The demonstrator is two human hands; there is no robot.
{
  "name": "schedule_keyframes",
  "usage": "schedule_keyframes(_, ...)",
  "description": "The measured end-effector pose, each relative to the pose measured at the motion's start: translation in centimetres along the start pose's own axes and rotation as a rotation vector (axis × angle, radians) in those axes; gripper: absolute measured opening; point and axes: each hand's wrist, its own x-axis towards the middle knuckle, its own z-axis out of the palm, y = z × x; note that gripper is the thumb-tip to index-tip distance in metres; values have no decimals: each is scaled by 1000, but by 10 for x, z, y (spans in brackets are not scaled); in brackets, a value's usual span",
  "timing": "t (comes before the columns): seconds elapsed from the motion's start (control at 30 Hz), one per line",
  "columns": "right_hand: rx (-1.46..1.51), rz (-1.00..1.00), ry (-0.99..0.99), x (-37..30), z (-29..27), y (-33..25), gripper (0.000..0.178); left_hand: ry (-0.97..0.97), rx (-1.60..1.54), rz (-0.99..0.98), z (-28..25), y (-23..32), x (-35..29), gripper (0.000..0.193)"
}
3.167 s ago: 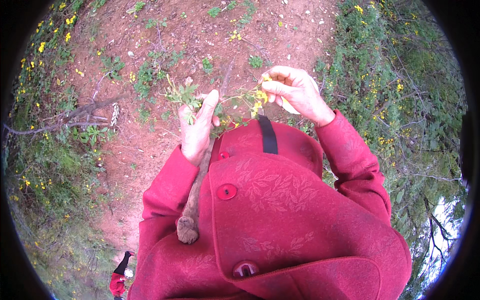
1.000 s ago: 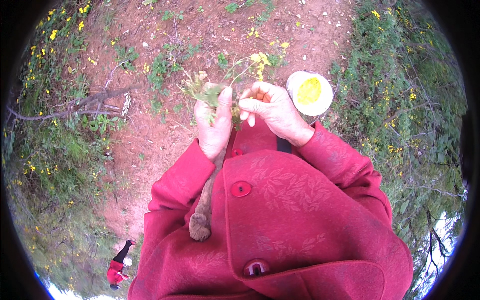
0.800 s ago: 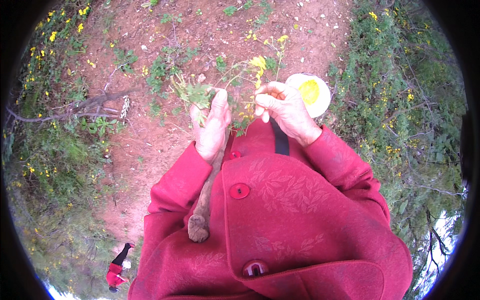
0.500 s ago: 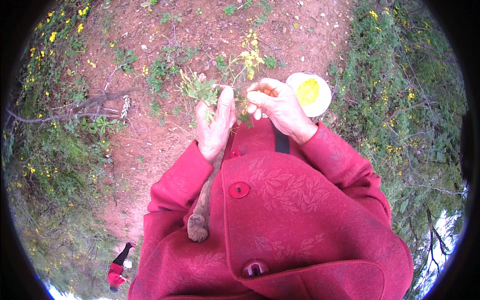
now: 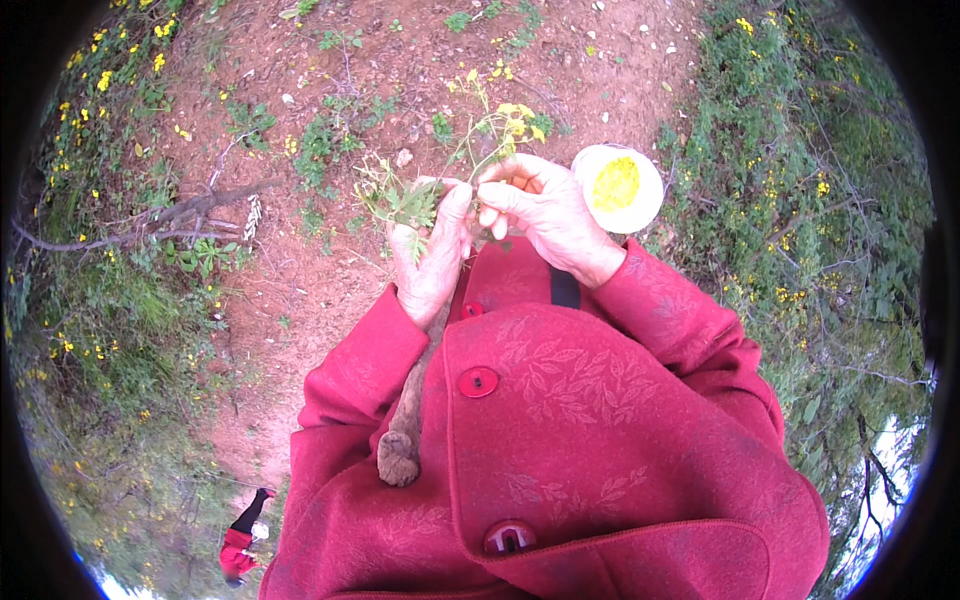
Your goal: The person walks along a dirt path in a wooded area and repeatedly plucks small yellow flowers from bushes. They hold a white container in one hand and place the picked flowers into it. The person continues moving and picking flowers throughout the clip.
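Observation:
My left hand (image 5: 430,262) is closed on a bunch of green leafy stems (image 5: 408,205), pinched between thumb and fingers, with the leaves sticking out to the left. My right hand (image 5: 552,212) pinches a thin stem carrying yellow flowers (image 5: 515,122), which rises above the fingertips. Both sets of fingertips are close together, only a small gap apart. Just right of my right hand stands a white round bucket (image 5: 645,208) with a heap of yellow petals or flowers (image 5: 615,184) inside.
Reddish bare soil (image 5: 270,340) with small weeds lies beneath. Bushes with yellow flowers (image 5: 105,80) line the left, and dense shrubs (image 5: 800,230) the right. A dry branch (image 5: 190,208) lies at left. Another person in red (image 5: 236,550) is far off, lower left.
My right hand has shifted slightly left, nearer my left hand. The yellow-flowered stem has swung to the right and lower. The leafy bunch stays in my left hand.

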Motion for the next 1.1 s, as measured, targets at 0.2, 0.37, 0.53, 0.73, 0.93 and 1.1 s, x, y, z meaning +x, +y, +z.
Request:
schedule_keyframes(0.2, -41, -15, -26, -2, 0, -3, 15, -47, 66, -15, -3, 1, -1, 15)
schedule_keyframes(0.37, -60, -5, 139, -11, -20, -17, 16, -3, -6, -25, -6, 3, -6, 18)
schedule_keyframes(0.53, 192, 115, -15, -15, -39, -27, 35, -65, 68, -19, -3, 2, -4, 17)
schedule_keyframes(0.73, -48, 111, -101, -11, -36, -43, 34, -129, 142, -3, -4, 0, -5, 15)
schedule_keyframes(0.93, -188, 48, 8, -10, -35, -46, 13, -86, 125, -20, -4, 0, -5, 15)
schedule_keyframes(1.1, -137, -59, 79, -8, -54, -52, 13, -85, -9, -81, -7, -2, -5, 16)
